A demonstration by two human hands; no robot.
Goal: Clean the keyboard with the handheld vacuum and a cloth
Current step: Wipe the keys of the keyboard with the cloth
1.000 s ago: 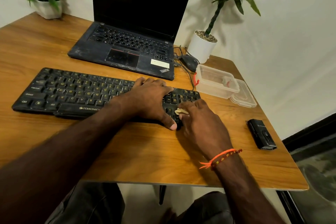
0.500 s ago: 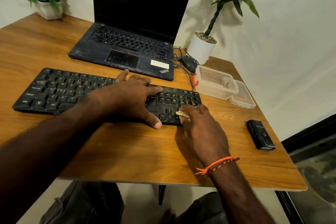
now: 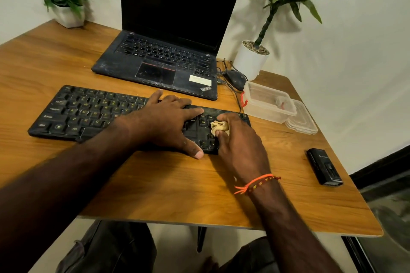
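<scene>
Keyboard (image 3: 88, 113) flat on counter (image 3: 155, 184), just below laptop (image 3: 159, 62). Right hand (image 3: 239, 148) bunched around tan cloth (image 3: 219, 127), thumb pinching, pressed onto keys at right end, likely to rub between caps. Left hand (image 3: 168, 124) spread flat, fingers straight, at 9 o'clock of cloth, probably bracing against sliding. Black handheld vacuum (image 3: 324, 167) idle at 4 o'clock, well apart.

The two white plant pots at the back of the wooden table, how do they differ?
The left white pot holds a bushy plant with white flowers; the right white pot holds a tall green plant on one twisted stem. The right pot shows pebbles on top, the left none. The left is blurred, the right sharper. Both stand by the wall.
</scene>
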